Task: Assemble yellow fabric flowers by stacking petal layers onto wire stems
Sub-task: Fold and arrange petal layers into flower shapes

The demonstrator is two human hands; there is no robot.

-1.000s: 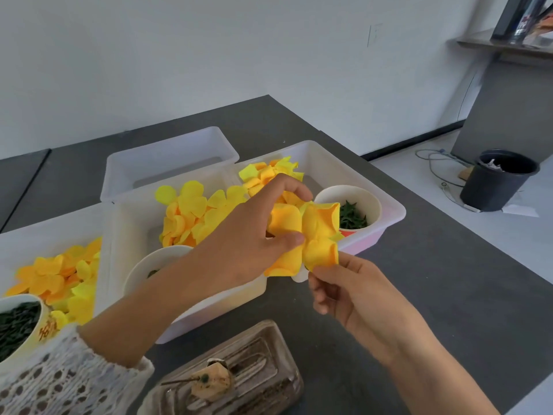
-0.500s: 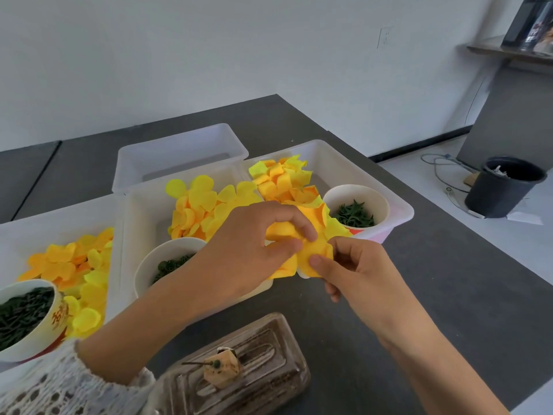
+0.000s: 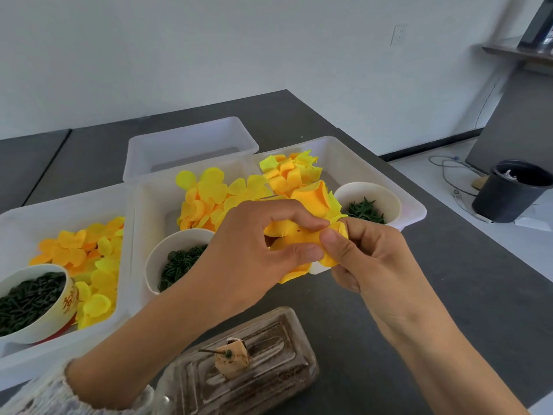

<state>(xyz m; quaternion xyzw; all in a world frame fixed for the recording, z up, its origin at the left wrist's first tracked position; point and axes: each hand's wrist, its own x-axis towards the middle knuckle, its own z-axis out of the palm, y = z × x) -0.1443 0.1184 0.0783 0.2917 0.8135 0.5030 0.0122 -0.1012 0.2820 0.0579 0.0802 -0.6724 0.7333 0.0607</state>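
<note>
Both hands meet over the front edge of the middle bin around a yellow fabric flower (image 3: 294, 235) of stacked petal layers. My left hand (image 3: 251, 256) grips its left side with thumb and curled fingers. My right hand (image 3: 363, 256) pinches its right side, the thumb pressing on the petals. The wire stem is hidden by the hands. Loose yellow petals (image 3: 215, 196) fill the middle bin (image 3: 143, 211), with folded orange-yellow petals (image 3: 287, 172) in the right bin (image 3: 416, 211).
A cup of green rings (image 3: 176, 262), a cup of green calyxes (image 3: 365, 209) and a bowl of dark green pieces (image 3: 27, 298) sit in the bins. The left bin (image 3: 18, 223) holds more petals. A brown plastic container (image 3: 239, 366) lies near me. A black bucket (image 3: 511, 190) stands on the floor.
The hands have closed in on the flower and squeezed its petals together; my right hand moved up from below to pinch its side. The view has shifted slightly.
</note>
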